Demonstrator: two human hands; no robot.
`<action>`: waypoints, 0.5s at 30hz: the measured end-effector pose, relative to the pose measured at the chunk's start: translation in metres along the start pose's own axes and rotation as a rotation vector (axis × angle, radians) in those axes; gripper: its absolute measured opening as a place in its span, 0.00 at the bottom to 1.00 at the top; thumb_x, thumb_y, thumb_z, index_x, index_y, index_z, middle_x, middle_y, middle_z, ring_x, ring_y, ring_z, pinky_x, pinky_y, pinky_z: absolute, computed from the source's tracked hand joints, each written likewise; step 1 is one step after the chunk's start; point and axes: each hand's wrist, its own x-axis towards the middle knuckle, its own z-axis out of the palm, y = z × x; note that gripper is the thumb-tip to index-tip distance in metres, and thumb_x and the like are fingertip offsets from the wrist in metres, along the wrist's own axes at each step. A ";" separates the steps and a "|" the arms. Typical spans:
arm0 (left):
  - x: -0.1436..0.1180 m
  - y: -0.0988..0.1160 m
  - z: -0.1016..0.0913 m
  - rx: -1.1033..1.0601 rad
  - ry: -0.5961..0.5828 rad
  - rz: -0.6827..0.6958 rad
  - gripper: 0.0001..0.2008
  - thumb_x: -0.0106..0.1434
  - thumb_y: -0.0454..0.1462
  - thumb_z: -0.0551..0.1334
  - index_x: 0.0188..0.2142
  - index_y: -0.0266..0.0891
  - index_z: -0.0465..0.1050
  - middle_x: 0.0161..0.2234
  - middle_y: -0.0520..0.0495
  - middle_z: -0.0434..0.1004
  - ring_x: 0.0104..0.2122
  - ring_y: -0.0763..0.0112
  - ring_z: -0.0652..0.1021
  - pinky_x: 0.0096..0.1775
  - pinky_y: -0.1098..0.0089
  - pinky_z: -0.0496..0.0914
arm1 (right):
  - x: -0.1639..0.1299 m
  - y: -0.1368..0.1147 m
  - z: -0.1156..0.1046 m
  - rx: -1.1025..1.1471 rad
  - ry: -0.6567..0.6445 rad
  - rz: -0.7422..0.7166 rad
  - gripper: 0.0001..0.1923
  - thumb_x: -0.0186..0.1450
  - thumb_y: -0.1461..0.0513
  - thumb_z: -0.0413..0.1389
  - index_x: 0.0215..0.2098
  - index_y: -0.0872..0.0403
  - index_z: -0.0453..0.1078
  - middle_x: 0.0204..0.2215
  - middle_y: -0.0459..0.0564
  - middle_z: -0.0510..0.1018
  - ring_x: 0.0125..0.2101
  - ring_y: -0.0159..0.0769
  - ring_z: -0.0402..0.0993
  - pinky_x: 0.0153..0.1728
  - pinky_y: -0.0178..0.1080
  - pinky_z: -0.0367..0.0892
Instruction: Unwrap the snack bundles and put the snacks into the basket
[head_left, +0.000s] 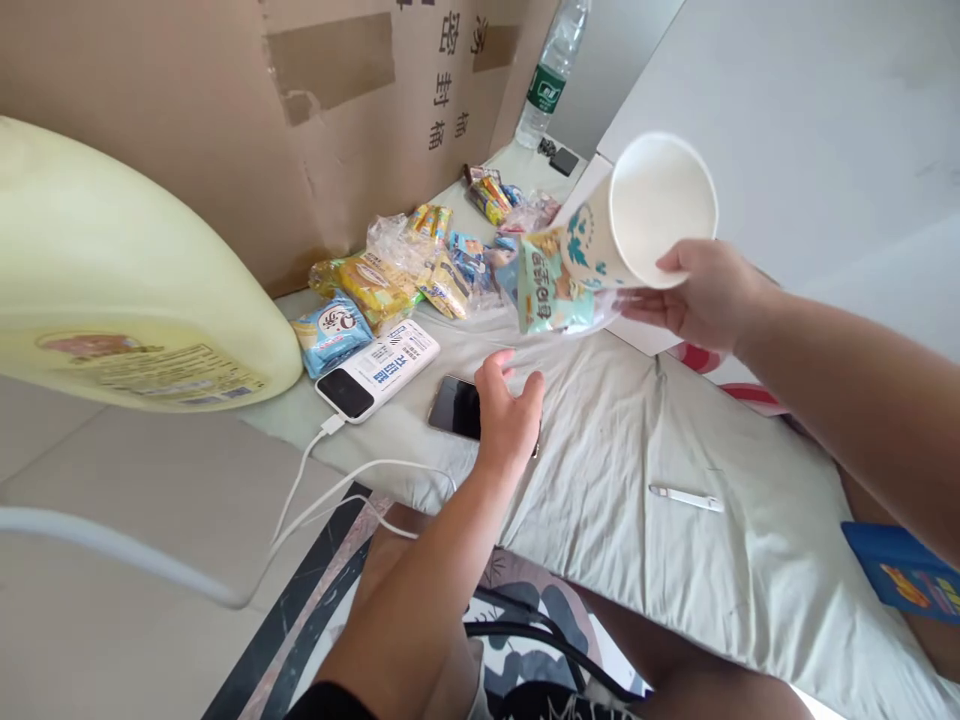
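Paper cup [645, 215] and snack packet [551, 290] pinched together in my right hand [701, 300], grip closed on both, above bed's far edge. Cup light, crushable; best held by rim. Its axis lies near level, mouth facing camera. Left hand [506, 410], fingers spread, empty, rests on dark phone [456, 407] on sheet [637, 470].

One paper cup [645, 215], one phone [455, 406], one power bank [379, 369], one water bottle [552, 75], one white pen [686, 497], two hands, many snack packets [390, 280], uncounted.
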 end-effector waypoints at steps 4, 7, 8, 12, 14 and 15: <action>-0.002 -0.003 0.008 0.154 -0.118 0.028 0.26 0.61 0.40 0.66 0.58 0.45 0.66 0.65 0.37 0.63 0.65 0.53 0.70 0.62 0.54 0.69 | -0.032 0.047 -0.032 0.092 0.015 0.238 0.18 0.59 0.68 0.48 0.45 0.61 0.71 0.29 0.60 0.81 0.28 0.38 0.81 0.35 0.35 0.80; -0.005 -0.011 0.021 0.257 -0.224 0.080 0.28 0.59 0.39 0.67 0.59 0.45 0.66 0.64 0.38 0.64 0.64 0.53 0.71 0.65 0.53 0.66 | -0.040 0.087 -0.051 0.181 -0.060 0.331 0.20 0.55 0.67 0.49 0.45 0.60 0.73 0.32 0.60 0.82 0.31 0.38 0.82 0.37 0.36 0.80; -0.006 -0.014 0.026 0.278 -0.250 0.096 0.28 0.59 0.39 0.68 0.59 0.45 0.67 0.64 0.37 0.65 0.64 0.52 0.71 0.64 0.53 0.67 | -0.042 0.098 -0.057 0.213 -0.079 0.347 0.20 0.55 0.67 0.50 0.44 0.59 0.73 0.33 0.59 0.83 0.32 0.39 0.82 0.37 0.36 0.80; -0.007 -0.028 0.039 0.344 -0.279 0.190 0.28 0.59 0.40 0.68 0.58 0.44 0.68 0.61 0.37 0.68 0.63 0.53 0.71 0.65 0.53 0.67 | -0.052 0.133 -0.091 0.329 0.010 0.261 0.16 0.55 0.66 0.51 0.41 0.52 0.72 0.34 0.50 0.81 0.32 0.37 0.81 0.34 0.36 0.79; -0.006 -0.031 0.043 0.362 -0.270 0.233 0.26 0.58 0.39 0.68 0.57 0.43 0.68 0.60 0.38 0.70 0.64 0.53 0.71 0.66 0.54 0.65 | -0.057 0.150 -0.113 0.365 0.116 0.205 0.14 0.55 0.67 0.52 0.39 0.50 0.70 0.33 0.47 0.79 0.31 0.34 0.80 0.32 0.34 0.78; -0.005 -0.032 0.044 0.371 -0.261 0.246 0.26 0.58 0.39 0.68 0.56 0.43 0.69 0.59 0.38 0.70 0.64 0.52 0.70 0.66 0.54 0.65 | -0.060 0.160 -0.124 0.370 0.163 0.205 0.13 0.55 0.68 0.52 0.38 0.50 0.69 0.32 0.47 0.78 0.30 0.33 0.79 0.31 0.33 0.78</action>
